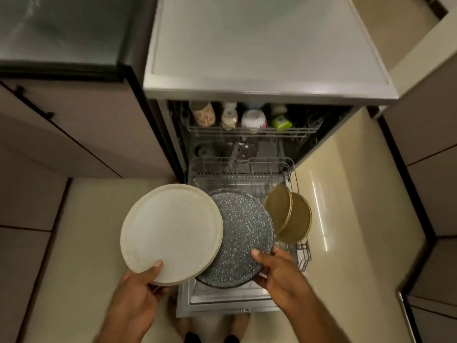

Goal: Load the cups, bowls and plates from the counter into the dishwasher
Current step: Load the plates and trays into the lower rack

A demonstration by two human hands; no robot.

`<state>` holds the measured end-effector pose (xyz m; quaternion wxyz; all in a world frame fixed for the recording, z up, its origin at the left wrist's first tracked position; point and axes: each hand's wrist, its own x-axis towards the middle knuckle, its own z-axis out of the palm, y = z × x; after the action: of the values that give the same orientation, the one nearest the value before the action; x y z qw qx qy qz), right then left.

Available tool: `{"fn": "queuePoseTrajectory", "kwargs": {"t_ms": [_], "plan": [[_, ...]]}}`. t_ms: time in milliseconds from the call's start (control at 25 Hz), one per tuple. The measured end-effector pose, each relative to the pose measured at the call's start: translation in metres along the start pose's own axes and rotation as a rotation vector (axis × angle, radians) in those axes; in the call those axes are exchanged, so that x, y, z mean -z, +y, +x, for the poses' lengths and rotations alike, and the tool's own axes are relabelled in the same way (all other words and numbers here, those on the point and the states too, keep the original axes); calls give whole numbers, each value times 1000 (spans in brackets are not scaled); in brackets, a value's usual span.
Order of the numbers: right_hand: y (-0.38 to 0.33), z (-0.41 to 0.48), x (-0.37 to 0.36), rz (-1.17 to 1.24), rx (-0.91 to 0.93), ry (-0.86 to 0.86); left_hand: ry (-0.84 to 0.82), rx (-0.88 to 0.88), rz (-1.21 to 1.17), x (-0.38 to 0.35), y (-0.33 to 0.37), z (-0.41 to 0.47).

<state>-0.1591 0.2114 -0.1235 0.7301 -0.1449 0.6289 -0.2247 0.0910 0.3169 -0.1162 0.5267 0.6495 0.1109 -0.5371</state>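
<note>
The person stands at the open dishwasher (pixel 259 58) with a plate in each of the two hands. The left hand (pixel 138 290) grips a white plate (pixel 170 231) at its near rim, thumb on the top face and fingers underneath, holding it over the left edge of the pulled-out lower rack (pixel 303 253) and partly over the floor (pixel 86 231). The right hand (pixel 279 273) grips a grey plate (pixel 244 233), speckled with white, in the same way at its near right rim, above the middle of that rack. The white plate overlaps the grey plate's left side; whether the two touch cannot be told. Both plates are tilted, faces toward the camera. Two brown plates (pixel 298 219) stand on edge, one just behind the other, along the right edge of the lower rack, just beside the grey plate. In the upper rack (pixel 247 132), several cups (pixel 203 113) sit in a row along its front edge, among them a patterned one at the left and a green one toward the right.
</note>
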Motion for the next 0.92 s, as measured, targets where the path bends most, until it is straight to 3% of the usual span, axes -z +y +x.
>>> {"fn": "queuePoseTrajectory", "kwargs": {"t_ms": [280, 520, 680, 920], "plan": [[32, 119, 45, -85, 67, 230, 50, -57, 46, -4, -66, 102], [33, 185, 72, -454, 313, 518, 62, -120, 74, 1, -100, 153], [15, 203, 76, -651, 479, 616, 58, -127, 91, -1, -110, 165], [0, 248, 70, -703, 467, 712, 27, -131, 101, -2, -117, 173]]}}
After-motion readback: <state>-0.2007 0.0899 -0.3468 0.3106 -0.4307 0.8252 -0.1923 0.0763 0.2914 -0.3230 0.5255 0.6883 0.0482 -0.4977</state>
